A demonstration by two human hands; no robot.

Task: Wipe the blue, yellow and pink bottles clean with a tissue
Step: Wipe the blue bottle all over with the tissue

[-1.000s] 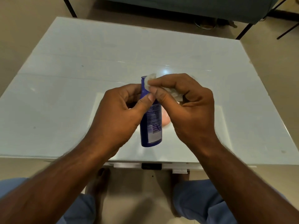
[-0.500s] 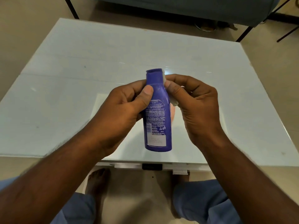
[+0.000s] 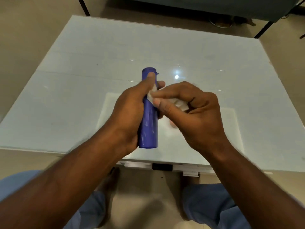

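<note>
My left hand grips the blue bottle around its middle and holds it above the white table, cap pointing away from me. The bottle's narrow plain side faces the camera. My right hand pinches a crumpled white tissue and presses one corner of it against the bottle's upper side, just below the cap. A faint pink patch shows under my right hand; I cannot tell whether it is the pink bottle. No yellow bottle is in view.
A paler rectangle lies on the table under my hands. Black metal legs and a dark seat stand beyond the far edge. My knees in blue trousers are below the near edge.
The bottle has turned in my left hand, so its labelled face is gone and the narrow side shows. My right hand has drawn back to the right, with the tissue at the bottle's upper side.
</note>
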